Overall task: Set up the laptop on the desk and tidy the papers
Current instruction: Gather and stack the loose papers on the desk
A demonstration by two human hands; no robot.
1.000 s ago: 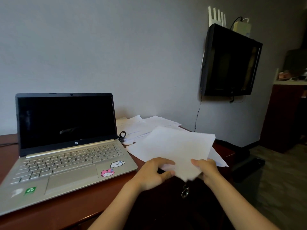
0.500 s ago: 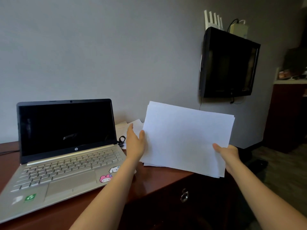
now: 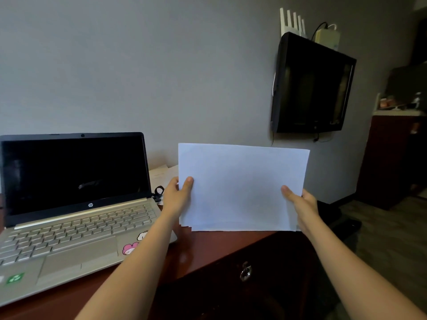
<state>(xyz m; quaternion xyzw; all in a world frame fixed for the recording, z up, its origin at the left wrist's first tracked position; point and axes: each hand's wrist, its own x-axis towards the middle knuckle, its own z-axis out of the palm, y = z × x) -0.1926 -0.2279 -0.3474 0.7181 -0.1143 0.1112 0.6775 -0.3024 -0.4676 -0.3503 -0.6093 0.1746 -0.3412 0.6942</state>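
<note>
Papers (image 3: 242,188) stand upright just right of the laptop (image 3: 76,204), lower edge near the desk (image 3: 208,245). The left hand (image 3: 176,197) and right hand (image 3: 300,204) pinch the sides. The uneven bottom sheets may slide out if a pinch loosens.

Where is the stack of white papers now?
In the head view, right of centre, the stack of white papers is held upright by the left hand and the right hand, over the desk, right of the open laptop.
</note>
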